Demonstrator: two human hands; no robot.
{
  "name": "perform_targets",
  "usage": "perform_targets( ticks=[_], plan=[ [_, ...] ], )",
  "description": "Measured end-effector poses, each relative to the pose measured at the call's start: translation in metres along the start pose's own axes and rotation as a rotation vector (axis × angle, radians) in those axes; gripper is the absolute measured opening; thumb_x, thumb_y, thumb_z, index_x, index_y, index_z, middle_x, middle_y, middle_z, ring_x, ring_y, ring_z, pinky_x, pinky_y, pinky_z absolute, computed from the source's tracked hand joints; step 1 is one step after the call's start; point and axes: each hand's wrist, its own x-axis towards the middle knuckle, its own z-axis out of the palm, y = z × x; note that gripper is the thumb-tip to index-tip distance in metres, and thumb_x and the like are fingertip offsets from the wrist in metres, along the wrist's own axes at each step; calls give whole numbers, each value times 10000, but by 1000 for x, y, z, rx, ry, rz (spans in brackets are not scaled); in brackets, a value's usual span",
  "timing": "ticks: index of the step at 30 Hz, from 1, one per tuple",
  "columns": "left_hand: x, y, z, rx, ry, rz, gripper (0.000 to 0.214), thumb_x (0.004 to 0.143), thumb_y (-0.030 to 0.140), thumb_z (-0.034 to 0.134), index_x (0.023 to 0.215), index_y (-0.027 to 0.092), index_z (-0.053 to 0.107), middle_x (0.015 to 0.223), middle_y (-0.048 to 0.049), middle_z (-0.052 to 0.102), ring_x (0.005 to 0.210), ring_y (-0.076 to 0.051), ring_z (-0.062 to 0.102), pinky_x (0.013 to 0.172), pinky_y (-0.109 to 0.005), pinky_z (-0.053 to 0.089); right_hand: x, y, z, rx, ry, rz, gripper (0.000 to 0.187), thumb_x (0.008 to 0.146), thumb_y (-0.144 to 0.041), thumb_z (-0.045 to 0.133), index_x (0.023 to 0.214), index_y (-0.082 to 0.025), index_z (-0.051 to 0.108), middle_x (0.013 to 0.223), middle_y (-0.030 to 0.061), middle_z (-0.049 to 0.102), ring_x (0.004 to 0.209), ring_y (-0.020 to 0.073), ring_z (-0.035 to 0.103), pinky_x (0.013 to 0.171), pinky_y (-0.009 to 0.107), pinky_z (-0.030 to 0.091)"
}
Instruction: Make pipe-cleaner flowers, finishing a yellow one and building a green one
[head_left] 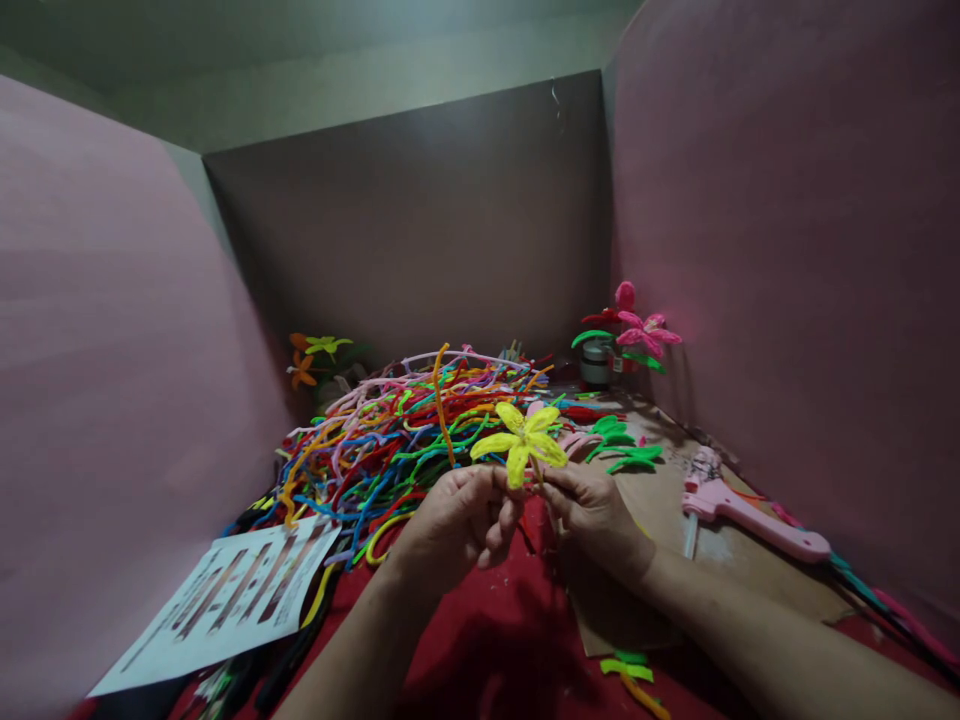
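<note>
A yellow pipe-cleaner flower (523,441) stands upright between my two hands. My left hand (456,523) is closed, its fingers pinched just below the petals. My right hand (591,510) is closed too, pinching the flower's thin stem from the right side. Both hands hover over a red cloth (487,640). Right behind the flower lies a big heap of pipe cleaners (390,440) in many colours.
Green pipe-cleaner leaves (622,445) lie right of the flower. A pink glue gun (750,520) rests on brown cardboard (667,505). Pink flowers (641,330) stand in a small jar at the back right, orange and green ones (311,355) at the back left. A printed sheet (225,600) lies front left. Pink panels wall the space.
</note>
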Motion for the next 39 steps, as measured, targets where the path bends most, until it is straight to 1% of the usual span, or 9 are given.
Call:
perform_targets(
  ticks=[2, 7, 15, 18, 21, 24, 26, 32, 39],
  plan=[
    [-1, -1, 6, 54, 34, 34, 335, 688, 439, 634, 724, 108, 593, 487, 31, 462, 345, -36, 349, 331, -164, 262, 0, 1, 1, -30, -13, 1, 187, 820, -213, 499, 814, -174, 682, 772, 65, 665, 723, 176, 611, 679, 286, 483],
    [0, -11, 13, 240, 176, 67, 227, 746, 259, 603, 577, 114, 561, 438, 43, 430, 367, -30, 346, 379, -170, 246, -3, 5, 3, -30, -16, -30, 179, 820, -224, 499, 787, -187, 672, 757, 51, 650, 709, 163, 598, 661, 271, 482],
    [-2, -10, 11, 444, 176, 113, 166, 700, 260, 624, 622, 115, 613, 479, 32, 466, 412, -50, 367, 426, -196, 266, 0, -6, 2, -23, -1, -93, 184, 821, -182, 464, 792, -194, 645, 668, 15, 604, 628, 133, 555, 611, 239, 462],
    [2, -9, 7, 522, 251, 101, 196, 697, 285, 607, 590, 121, 590, 443, 50, 417, 397, -48, 326, 416, -197, 237, 1, -8, -1, -71, 0, -45, 191, 829, -194, 453, 795, -177, 640, 571, -5, 538, 526, 114, 490, 524, 220, 424],
    [9, -13, 1, 579, 354, 121, 203, 700, 308, 589, 610, 126, 594, 450, 58, 404, 407, -50, 303, 419, -195, 226, 1, -2, -2, -61, -28, 52, 205, 856, -254, 442, 894, -169, 626, 542, -25, 499, 445, 92, 438, 450, 208, 380],
    [17, -23, -9, 667, 376, 224, 206, 701, 310, 590, 617, 124, 613, 515, 34, 475, 489, -73, 382, 490, -200, 298, 0, 6, -1, -15, 7, 91, 244, 881, -306, 405, 959, -166, 588, 582, -20, 526, 438, 85, 450, 449, 207, 384],
    [22, -30, -15, 724, 383, 290, 212, 700, 309, 594, 592, 127, 615, 540, 19, 511, 540, -93, 425, 543, -210, 332, -1, 9, 0, -2, 41, 110, 244, 891, -314, 382, 909, -163, 574, 593, -14, 531, 444, 84, 455, 452, 208, 384],
    [27, -34, -28, 683, 432, 345, 212, 695, 324, 613, 592, 139, 627, 564, 9, 547, 580, -110, 460, 573, -215, 347, 2, 1, -1, 2, 47, 168, 260, 900, -313, 355, 790, -176, 547, 579, -15, 508, 454, 85, 432, 450, 206, 368],
    [28, -30, -29, 470, 464, 317, 270, 709, 389, 596, 606, 143, 558, 404, 80, 346, 363, -43, 269, 380, -187, 213, -1, 0, -2, -2, 0, 109, 193, 880, -281, 402, 805, -183, 551, 659, 9, 540, 538, 104, 483, 518, 225, 413]
  ],
)
